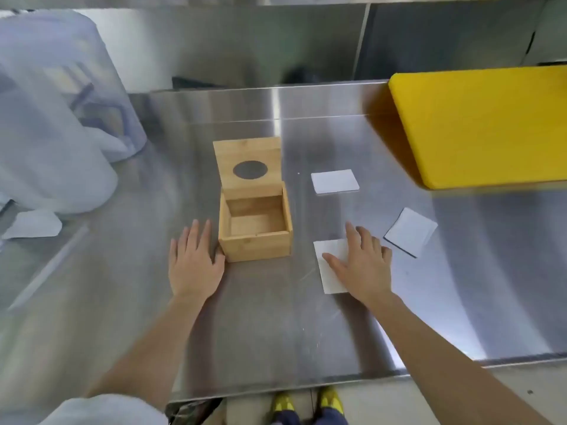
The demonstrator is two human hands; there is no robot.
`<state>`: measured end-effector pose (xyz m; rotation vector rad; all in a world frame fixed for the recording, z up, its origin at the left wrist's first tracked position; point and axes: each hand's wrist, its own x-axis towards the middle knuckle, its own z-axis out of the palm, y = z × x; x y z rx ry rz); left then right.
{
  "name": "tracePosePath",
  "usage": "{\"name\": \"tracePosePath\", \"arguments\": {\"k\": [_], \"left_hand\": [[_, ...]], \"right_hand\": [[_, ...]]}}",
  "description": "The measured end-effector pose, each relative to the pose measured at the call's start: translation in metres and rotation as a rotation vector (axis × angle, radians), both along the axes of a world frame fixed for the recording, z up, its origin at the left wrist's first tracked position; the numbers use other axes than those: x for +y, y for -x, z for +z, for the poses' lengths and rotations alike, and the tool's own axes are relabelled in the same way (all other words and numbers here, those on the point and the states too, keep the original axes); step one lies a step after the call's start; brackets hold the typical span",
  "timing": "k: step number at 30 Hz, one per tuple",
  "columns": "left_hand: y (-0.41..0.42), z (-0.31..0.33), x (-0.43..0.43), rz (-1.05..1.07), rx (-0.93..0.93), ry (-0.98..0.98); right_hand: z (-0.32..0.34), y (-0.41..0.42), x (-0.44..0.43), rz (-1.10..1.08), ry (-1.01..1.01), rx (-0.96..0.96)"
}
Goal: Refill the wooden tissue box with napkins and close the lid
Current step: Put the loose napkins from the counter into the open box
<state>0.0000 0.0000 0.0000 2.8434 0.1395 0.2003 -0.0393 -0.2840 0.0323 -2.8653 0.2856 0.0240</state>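
The wooden tissue box (256, 227) stands near the middle of the steel tabletop (276, 317), its hinged lid (248, 167) raised upright at the far side, the round opening in the lid facing the camera. The inside of the box looks bare. The left hand (194, 262) lies flat on the tabletop just beside the box's left front corner, fingers (199, 237) spread and holding nothing, thumb touching or almost touching the corner. The right hand (363, 265) rests palm down on a white napkin (329, 271) to the right of the box, fingers splayed, pressing rather than gripping. Two more napkins lie farther right: one (335, 181) beside the lid, another (411, 231) tilted past the right fingertips. A yellow cutting board (484, 127) occupies the far right corner.
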Motion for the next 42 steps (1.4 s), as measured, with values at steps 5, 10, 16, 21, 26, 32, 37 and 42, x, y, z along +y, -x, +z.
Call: {"name": "tracePosePath", "arguments": {"k": [5, 10, 16, 21, 26, 32, 37, 42], "left_hand": [[0.002, -0.008, -0.002, 0.031, 0.12, 0.007], [0.003, -0.006, -0.003, 0.025, 0.134, -0.036], [0.005, -0.003, -0.004, 0.031, 0.134, -0.036], [0.007, -0.002, -0.005, 0.025, 0.14, -0.055], [0.008, 0.0, -0.006, 0.043, 0.175, -0.117], [0.006, -0.002, -0.003, 0.2, 0.24, -0.062], [0.006, -0.002, -0.003, 0.218, 0.254, -0.054], [0.006, -0.003, -0.004, 0.21, 0.237, -0.063]], "right_hand": [[-0.007, 0.004, 0.003, -0.212, -0.01, 0.039], [0.005, -0.004, 0.004, -0.281, -0.134, 0.193], [0.008, -0.01, 0.005, -0.215, -0.235, 0.288], [0.01, -0.011, -0.005, -0.179, -0.479, 0.195], [0.022, -0.022, -0.009, -0.152, -0.732, 0.08], [0.059, -0.041, 0.002, 0.005, -0.947, 0.047], [0.102, -0.059, 0.006, 0.236, -0.979, 0.114], [0.128, -0.081, 0.027, 0.446, -0.987, 0.254]]}}
